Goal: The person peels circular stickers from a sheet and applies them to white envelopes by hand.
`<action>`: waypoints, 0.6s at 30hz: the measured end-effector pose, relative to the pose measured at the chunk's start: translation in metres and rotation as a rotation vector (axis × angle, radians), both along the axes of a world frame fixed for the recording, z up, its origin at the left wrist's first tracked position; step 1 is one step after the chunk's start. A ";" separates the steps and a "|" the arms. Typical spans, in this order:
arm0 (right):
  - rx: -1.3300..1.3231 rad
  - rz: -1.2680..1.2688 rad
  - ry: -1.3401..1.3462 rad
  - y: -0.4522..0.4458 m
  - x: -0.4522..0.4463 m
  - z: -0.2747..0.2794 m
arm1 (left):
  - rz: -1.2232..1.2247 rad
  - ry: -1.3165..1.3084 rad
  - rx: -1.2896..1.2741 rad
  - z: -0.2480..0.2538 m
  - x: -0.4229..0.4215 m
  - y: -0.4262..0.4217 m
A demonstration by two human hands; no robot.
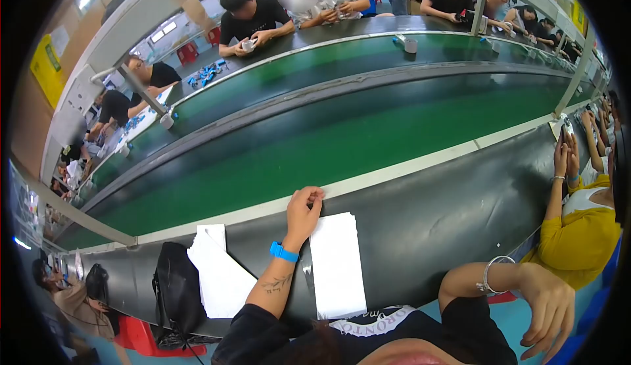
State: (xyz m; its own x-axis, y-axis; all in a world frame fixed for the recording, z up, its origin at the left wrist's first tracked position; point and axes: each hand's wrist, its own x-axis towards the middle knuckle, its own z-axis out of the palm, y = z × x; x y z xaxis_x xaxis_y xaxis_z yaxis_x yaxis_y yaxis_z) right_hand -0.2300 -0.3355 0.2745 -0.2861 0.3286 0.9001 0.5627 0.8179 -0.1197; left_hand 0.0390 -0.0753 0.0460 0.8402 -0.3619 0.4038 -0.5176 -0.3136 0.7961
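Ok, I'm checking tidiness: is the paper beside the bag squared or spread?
Spread: the paper shows corners jutting out at different angles.

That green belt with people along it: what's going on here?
The person wearing the camera is at a dark bench, nothing visible in either hand. Their left hand is curled near the green belt, just beyond white sheets; their right hand is out to the right, off the bench. Across the belt, a co-worker in black holds a small white item.
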 end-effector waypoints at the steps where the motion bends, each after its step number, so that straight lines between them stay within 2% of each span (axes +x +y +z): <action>1: 0.027 0.005 0.014 -0.002 -0.002 -0.003 | 0.000 0.000 -0.002 0.001 0.000 0.000; 6: 0.176 0.001 0.005 0.000 0.001 -0.010 | 0.003 0.016 -0.032 -0.004 0.003 -0.001; 14: 0.167 -0.072 0.071 0.012 0.029 -0.002 | 0.001 0.031 -0.081 -0.008 0.002 0.002; 15: 0.183 -0.107 0.093 0.009 0.023 -0.006 | 0.011 -0.037 -0.008 -0.013 0.005 0.004; 16: 0.107 -0.035 0.137 -0.004 0.015 -0.012 | -0.004 -0.002 -0.061 -0.019 0.007 0.003; 18: 0.148 -0.170 0.168 0.006 0.022 -0.005 | -0.008 0.010 -0.026 -0.010 0.003 0.003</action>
